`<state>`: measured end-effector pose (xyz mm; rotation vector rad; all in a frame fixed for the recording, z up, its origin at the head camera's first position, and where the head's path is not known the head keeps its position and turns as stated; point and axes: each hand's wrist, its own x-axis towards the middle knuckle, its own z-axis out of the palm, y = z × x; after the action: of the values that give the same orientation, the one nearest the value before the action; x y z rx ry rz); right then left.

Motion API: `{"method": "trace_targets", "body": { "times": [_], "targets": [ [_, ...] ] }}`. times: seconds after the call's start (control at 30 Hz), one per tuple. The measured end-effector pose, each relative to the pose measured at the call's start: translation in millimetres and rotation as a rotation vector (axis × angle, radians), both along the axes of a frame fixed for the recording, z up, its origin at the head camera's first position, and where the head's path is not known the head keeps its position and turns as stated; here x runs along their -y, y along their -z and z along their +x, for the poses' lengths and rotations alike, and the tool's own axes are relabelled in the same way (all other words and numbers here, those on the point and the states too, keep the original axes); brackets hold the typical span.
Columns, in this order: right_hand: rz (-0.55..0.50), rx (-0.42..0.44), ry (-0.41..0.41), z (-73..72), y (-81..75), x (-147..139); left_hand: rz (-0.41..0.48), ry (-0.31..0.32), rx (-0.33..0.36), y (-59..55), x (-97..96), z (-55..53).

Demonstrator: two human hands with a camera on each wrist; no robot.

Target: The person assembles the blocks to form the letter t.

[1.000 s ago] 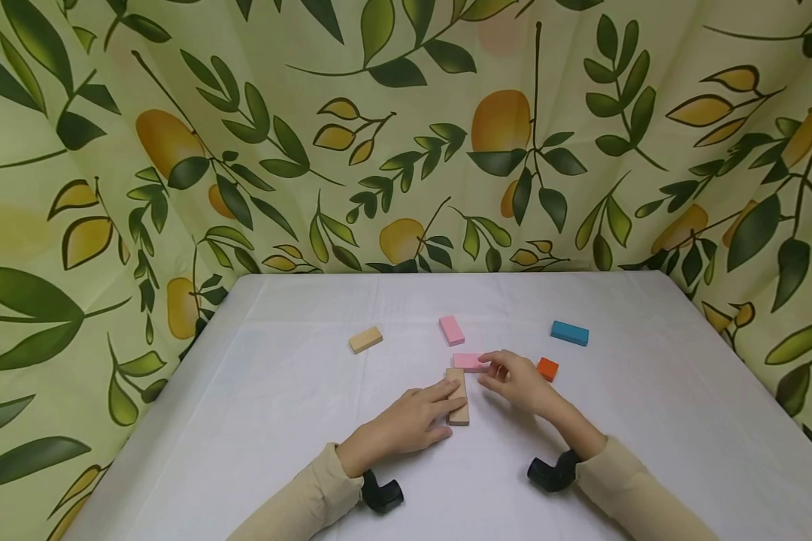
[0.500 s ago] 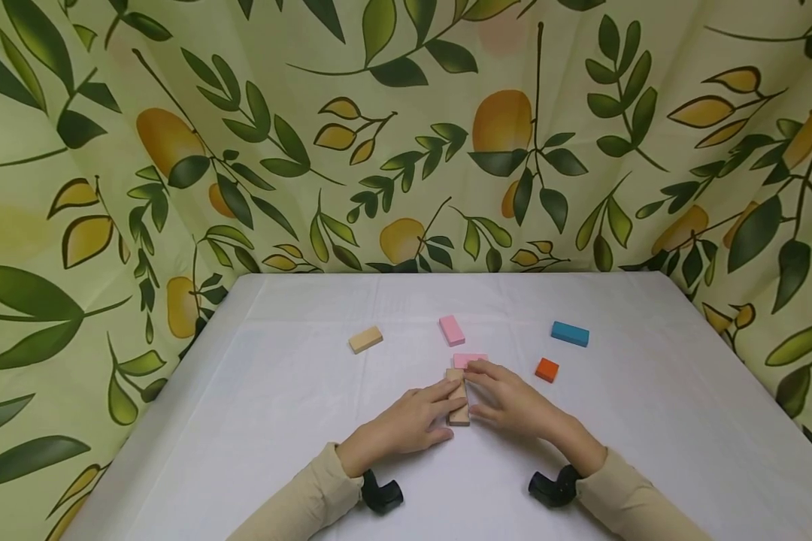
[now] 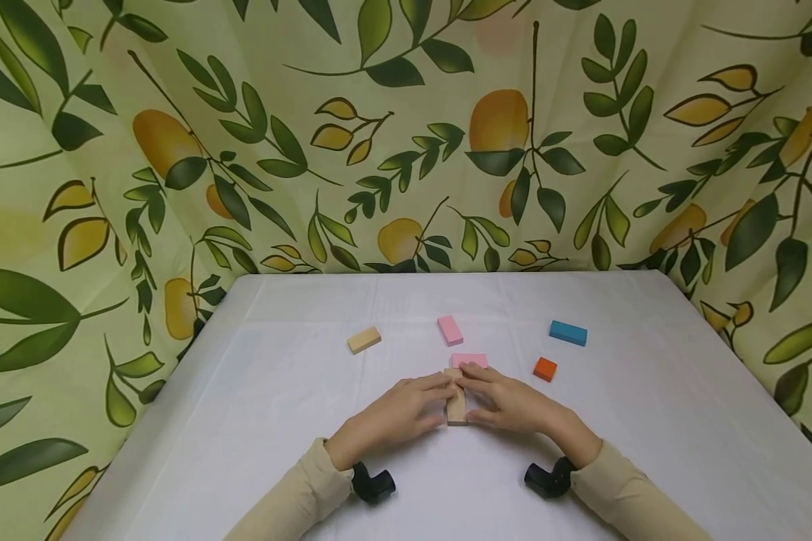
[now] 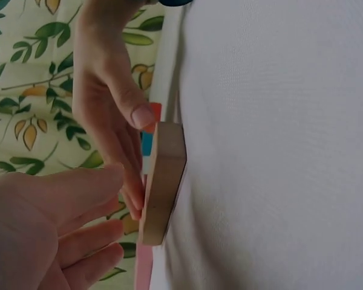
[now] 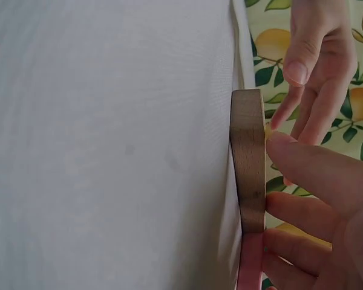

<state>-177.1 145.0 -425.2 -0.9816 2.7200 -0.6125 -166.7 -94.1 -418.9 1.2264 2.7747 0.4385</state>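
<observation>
A plain wooden block [image 3: 456, 412] lies lengthwise on the white table between both hands. At its far end a pink block [image 3: 470, 360] lies crosswise, its edge close to the wooden one. My left hand [image 3: 406, 412] hovers at the left side with relaxed fingers; in the left wrist view these fingers [image 4: 94, 187] stand apart from the wooden block [image 4: 165, 193]. From the right, my right hand [image 3: 514, 403] has its fingertips at the block's far part and its thumb beside the near end. The right wrist view shows those fingertips [image 5: 275, 205] at the wooden block's [image 5: 250, 172] upper edge.
Farther back lie a second pink block [image 3: 449, 330], a second wooden block [image 3: 364, 340] and a blue block [image 3: 568, 333]. An orange block [image 3: 544, 369] sits right of the hands. A leaf-patterned curtain [image 3: 406, 150] surrounds the white table [image 3: 277, 376].
My right hand has left the crosswise pink block and come left and nearer to the wooden block. My left hand has lifted its fingers off the wooden block and drawn slightly left.
</observation>
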Motion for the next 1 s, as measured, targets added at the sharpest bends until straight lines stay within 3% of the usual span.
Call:
{"method": "trace_targets", "body": {
  "times": [0.27,0.67,0.8,1.0],
  "targets": [
    [0.03,-0.026,-0.015,-3.9,0.9,-1.3,0.11,-0.057,0.054,-3.3,15.4,-14.2],
    [0.014,-0.043,-0.026,-6.8,2.2,-2.9,0.224,-0.21,0.048,-0.8,38.4,-30.2],
    [0.006,-0.044,-0.025,-7.1,2.1,-1.3,0.285,-0.279,0.063,-1.3,41.6,-34.9],
    [0.004,-0.025,-0.014,-5.6,1.7,-0.1,0.349,-0.328,0.058,1.7,43.1,-44.3]
  ]
}}
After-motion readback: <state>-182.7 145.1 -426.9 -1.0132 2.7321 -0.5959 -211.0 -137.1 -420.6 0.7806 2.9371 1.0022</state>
